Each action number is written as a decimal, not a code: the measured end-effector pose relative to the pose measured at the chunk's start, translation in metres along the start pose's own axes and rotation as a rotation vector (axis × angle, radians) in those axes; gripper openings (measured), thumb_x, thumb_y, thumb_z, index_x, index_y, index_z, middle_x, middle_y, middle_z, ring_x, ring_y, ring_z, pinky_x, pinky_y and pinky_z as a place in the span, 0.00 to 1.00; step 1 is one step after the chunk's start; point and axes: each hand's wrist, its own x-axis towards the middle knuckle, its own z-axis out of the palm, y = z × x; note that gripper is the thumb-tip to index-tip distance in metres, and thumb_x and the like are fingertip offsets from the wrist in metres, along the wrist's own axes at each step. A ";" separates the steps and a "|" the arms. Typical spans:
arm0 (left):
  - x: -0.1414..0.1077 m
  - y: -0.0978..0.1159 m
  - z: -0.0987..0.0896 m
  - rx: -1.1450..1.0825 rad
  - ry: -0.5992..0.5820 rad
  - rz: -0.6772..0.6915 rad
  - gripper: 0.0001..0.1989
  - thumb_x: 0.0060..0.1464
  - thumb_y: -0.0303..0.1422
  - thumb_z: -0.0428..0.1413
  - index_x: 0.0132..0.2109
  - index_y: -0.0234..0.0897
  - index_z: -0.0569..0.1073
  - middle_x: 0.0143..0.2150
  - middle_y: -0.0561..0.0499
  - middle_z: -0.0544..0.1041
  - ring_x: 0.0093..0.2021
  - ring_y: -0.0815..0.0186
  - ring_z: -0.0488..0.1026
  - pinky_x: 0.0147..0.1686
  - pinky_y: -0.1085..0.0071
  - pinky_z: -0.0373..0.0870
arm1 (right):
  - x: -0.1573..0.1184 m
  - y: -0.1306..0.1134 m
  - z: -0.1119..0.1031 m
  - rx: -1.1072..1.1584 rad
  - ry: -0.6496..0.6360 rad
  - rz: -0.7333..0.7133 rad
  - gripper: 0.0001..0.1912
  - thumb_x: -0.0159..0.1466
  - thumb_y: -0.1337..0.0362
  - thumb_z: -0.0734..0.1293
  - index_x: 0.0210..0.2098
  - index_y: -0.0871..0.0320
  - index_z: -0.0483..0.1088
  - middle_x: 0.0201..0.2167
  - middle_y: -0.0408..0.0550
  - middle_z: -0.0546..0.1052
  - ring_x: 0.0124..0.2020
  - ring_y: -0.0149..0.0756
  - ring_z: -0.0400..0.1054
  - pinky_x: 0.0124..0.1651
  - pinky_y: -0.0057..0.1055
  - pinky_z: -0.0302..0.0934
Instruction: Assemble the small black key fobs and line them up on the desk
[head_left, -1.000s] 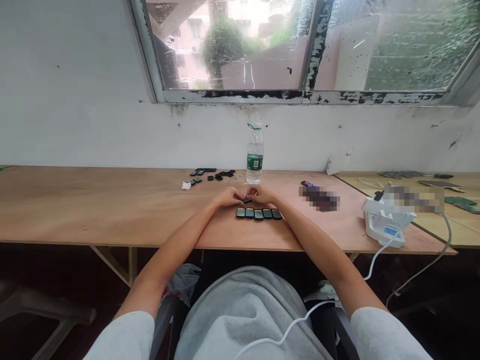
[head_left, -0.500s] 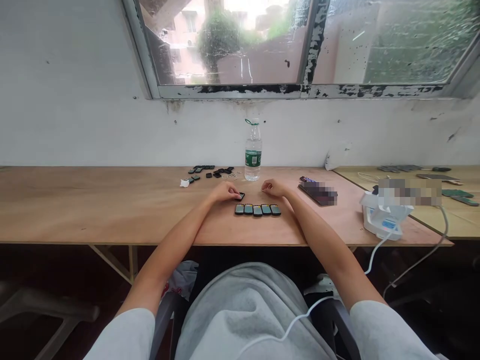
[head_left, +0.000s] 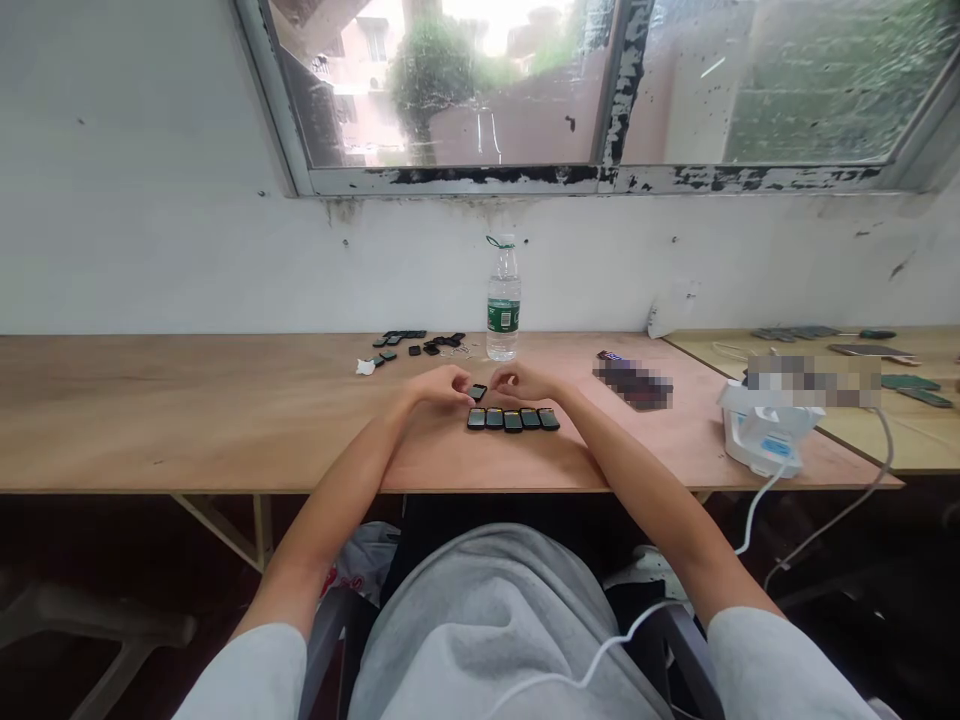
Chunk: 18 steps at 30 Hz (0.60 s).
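Note:
A small dark rectangular piece (head_left: 477, 392) with a grey face lies between my two hands on the wooden table (head_left: 225, 420). My left hand (head_left: 445, 384) is at its left edge, fingers curled, with the fingertips close to it. Just right of the piece is my right hand (head_left: 517, 380), its fingers bent and pressed together; whatever they may hold is too small to make out. Nearer to me, several similar pieces (head_left: 513, 421) stand side by side in a row, black-edged with grey faces.
Behind my hands stands a water bottle (head_left: 503, 315). More dark pieces (head_left: 405, 335) and a white scrap (head_left: 365, 367) lie at the back left. To the right are a dark, partly blurred flat object (head_left: 634, 383) and a white device (head_left: 765, 435) with a cable.
My right hand has moved left, up to the small piece. My left hand has shifted slightly left, and more of the piece shows beside its fingers.

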 end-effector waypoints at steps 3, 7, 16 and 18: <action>-0.003 -0.003 -0.004 -0.042 0.004 0.010 0.20 0.44 0.43 0.67 0.26 0.39 0.63 0.23 0.58 0.63 0.26 0.69 0.60 0.27 0.70 0.55 | 0.004 -0.023 0.014 0.003 -0.143 -0.066 0.14 0.62 0.68 0.69 0.46 0.56 0.82 0.40 0.46 0.82 0.36 0.33 0.71 0.39 0.27 0.65; -0.005 -0.007 -0.007 -0.183 -0.088 -0.045 0.21 0.43 0.44 0.69 0.27 0.40 0.65 0.24 0.57 0.69 0.25 0.68 0.68 0.28 0.71 0.61 | 0.006 -0.038 0.024 -0.029 -0.224 -0.109 0.16 0.61 0.69 0.70 0.48 0.54 0.82 0.42 0.46 0.80 0.34 0.32 0.69 0.37 0.26 0.63; -0.005 -0.001 -0.003 -0.149 -0.239 -0.124 0.25 0.40 0.51 0.72 0.26 0.39 0.69 0.27 0.52 0.79 0.30 0.64 0.77 0.32 0.71 0.66 | 0.010 -0.027 0.029 -0.025 -0.202 -0.015 0.13 0.66 0.58 0.70 0.48 0.54 0.75 0.33 0.42 0.74 0.32 0.32 0.65 0.34 0.26 0.59; -0.004 0.001 0.000 -0.155 -0.209 -0.090 0.25 0.38 0.50 0.73 0.24 0.39 0.68 0.26 0.53 0.79 0.30 0.64 0.76 0.31 0.72 0.65 | 0.011 -0.026 0.030 -0.018 -0.212 -0.036 0.11 0.66 0.59 0.69 0.47 0.55 0.74 0.34 0.43 0.73 0.33 0.32 0.64 0.35 0.26 0.59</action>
